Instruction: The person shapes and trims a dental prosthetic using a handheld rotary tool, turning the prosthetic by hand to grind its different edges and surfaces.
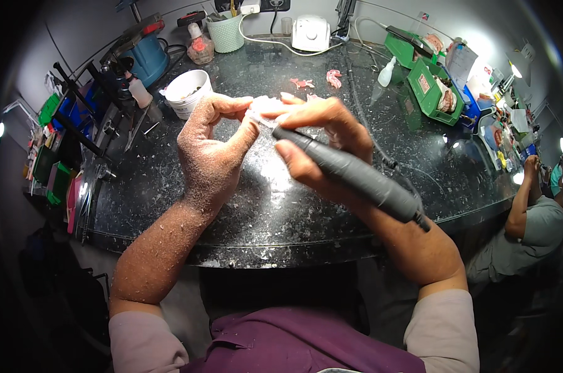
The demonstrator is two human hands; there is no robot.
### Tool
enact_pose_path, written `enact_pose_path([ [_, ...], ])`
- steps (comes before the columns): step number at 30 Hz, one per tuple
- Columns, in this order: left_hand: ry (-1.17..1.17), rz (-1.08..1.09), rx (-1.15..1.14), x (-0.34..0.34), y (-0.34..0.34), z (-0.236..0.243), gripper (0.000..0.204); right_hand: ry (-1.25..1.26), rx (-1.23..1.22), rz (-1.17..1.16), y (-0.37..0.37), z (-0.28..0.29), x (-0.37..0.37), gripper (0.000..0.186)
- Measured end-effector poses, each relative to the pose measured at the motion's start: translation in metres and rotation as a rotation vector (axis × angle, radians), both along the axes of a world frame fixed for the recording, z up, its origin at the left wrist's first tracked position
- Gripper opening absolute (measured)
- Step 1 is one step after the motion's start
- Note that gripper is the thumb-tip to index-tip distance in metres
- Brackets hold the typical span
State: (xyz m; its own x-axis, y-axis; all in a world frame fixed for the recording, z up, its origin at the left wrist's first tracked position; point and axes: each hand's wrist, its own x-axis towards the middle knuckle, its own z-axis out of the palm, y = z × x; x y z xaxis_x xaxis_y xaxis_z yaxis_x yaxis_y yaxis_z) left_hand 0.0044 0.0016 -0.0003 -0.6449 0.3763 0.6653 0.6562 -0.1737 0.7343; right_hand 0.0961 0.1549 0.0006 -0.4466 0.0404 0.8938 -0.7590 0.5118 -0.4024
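Note:
Between its thumb and fingers my left hand (208, 152) pinches a small whitish workpiece (266, 104); its exact kind is hard to make out. Pale dust coats that hand and forearm. My right hand (331, 121) is closed around a black rotary handpiece (350, 173), whose cord trails from the rear end. The handpiece's front end points at the workpiece, and my right fingertips reach up to it. Fingers partly hide the piece and the tool's tip, so contact cannot be told. Both hands are above the dusty black worktop (169, 217).
A white tub (187, 93) stands just beyond my left hand. Pink scraps (334, 78) lie farther back, near a white control box (311, 34). Green boxes with dental models (432, 93) are at the right. Tools crowd the left edge; another person (530, 227) sits at far right.

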Motion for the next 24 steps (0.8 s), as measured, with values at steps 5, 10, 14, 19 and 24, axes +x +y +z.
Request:
enact_pose_path([
  [5, 0.092, 0.019, 0.04, -0.006, 0.002, -0.003, 0.02, -0.101, -0.409, -0.056, 0.011, 0.006, 0.001, 0.032],
  [10, 0.153, -0.034, 0.051, -0.004, 0.001, -0.002, 0.02, -0.34, -0.497, 0.14, 0.007, 0.006, -0.001, 0.029],
  [14, 0.167, -0.048, 0.035, -0.005, 0.0, 0.003, 0.026, -0.437, -0.631, 0.347, 0.007, 0.008, 0.0, 0.027],
  [19, -0.045, -0.095, -0.047, -0.008, 0.004, 0.003, 0.037, -0.4, -0.682, 0.251, 0.009, 0.004, -0.004, 0.025],
  [24, -0.276, -0.247, -0.069, -0.008, 0.002, 0.001, 0.024, -0.384, -0.723, 0.204, 0.013, 0.005, -0.006, 0.022],
])
